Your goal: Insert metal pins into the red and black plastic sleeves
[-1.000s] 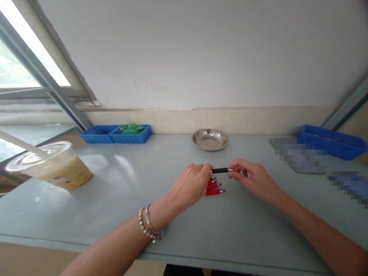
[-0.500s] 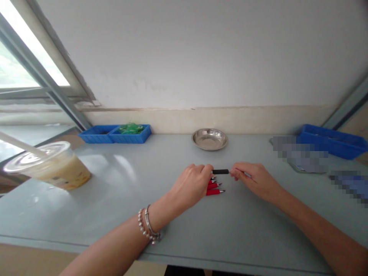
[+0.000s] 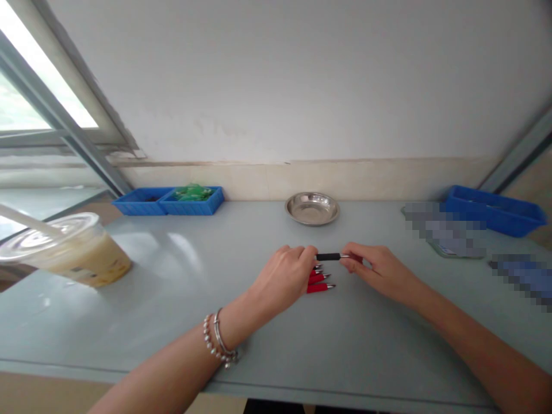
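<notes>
Between my two hands a pen with a black grip (image 3: 328, 257) lies level, just above the table. My left hand (image 3: 288, 270) is closed round its left part, which the fingers hide. At the other end, my right hand (image 3: 370, 264) pinches the silvery tip with thumb and fingertips. Below my left fingers several red pens (image 3: 318, 288) lie side by side on the table, their silver tips pointing right. Their left ends are hidden behind my left hand.
A round steel dish (image 3: 312, 209) stands near the wall. Blue bins (image 3: 190, 208), one with green pieces, sit at back left; another blue bin (image 3: 495, 214) is at back right. A lidded drink cup (image 3: 90, 259) stands left. Blurred flat items (image 3: 448, 236) lie right.
My right fingers have shifted slightly at the pen's tip, and more of the silvery tip shows. The whole view has moved a little; my left hand keeps its grip.
</notes>
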A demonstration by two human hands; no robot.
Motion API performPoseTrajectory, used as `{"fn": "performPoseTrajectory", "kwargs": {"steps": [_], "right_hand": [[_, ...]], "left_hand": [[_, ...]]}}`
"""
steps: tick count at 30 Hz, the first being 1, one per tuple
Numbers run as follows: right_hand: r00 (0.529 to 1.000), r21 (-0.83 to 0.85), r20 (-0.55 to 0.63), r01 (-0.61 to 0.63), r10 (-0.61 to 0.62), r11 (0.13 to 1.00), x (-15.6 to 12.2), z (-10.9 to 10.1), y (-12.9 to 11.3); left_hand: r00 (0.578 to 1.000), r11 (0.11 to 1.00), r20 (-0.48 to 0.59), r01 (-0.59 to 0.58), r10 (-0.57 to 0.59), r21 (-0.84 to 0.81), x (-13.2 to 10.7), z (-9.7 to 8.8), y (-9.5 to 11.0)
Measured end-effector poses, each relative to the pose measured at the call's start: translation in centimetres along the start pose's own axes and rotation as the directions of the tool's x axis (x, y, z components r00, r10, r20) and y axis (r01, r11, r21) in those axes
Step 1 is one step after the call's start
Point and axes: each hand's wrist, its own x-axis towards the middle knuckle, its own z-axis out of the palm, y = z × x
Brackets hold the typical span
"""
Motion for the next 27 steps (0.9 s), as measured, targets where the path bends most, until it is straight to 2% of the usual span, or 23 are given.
{"fn": "performPoseTrajectory", "kwargs": {"steps": [4,8,12,14,21,27], "right_hand": [[0.999,0.004,0.014,0.04,-0.04,0.999,0.11,0.14,-0.03],[0.997,0.115,0.075,-0.036,0.028,0.993,0.17,0.43,0.01],[0.983,0.292,0.16,-0.139,0.095,0.946,0.14,0.67,-0.02],[0.978,0.323,0.175,-0.163,0.111,0.932,0.11,0.65,-0.05],[1.0,0.185,-0.002,-0.008,0.008,0.983,0.14,0.36,-0.02],[0.998,0.181,0.026,-0.057,0.053,0.982,0.17,0.64,-0.09]], "left_hand": [[1.0,1.0,0.017,-0.012,0.012,-0.001,0.02,0.08,0.0],[0.999,0.999,0.008,-0.039,0.039,0.004,-0.01,0.18,-0.02],[0.998,0.998,-0.027,-0.064,0.064,0.008,-0.04,0.04,0.04],[0.998,0.998,-0.027,-0.064,0.064,0.006,-0.05,-0.02,0.03],[1.0,1.0,-0.002,-0.005,0.005,-0.002,-0.03,0.11,-0.12],[0.999,0.999,-0.023,-0.034,0.033,-0.021,-0.11,0.16,0.02]]}}
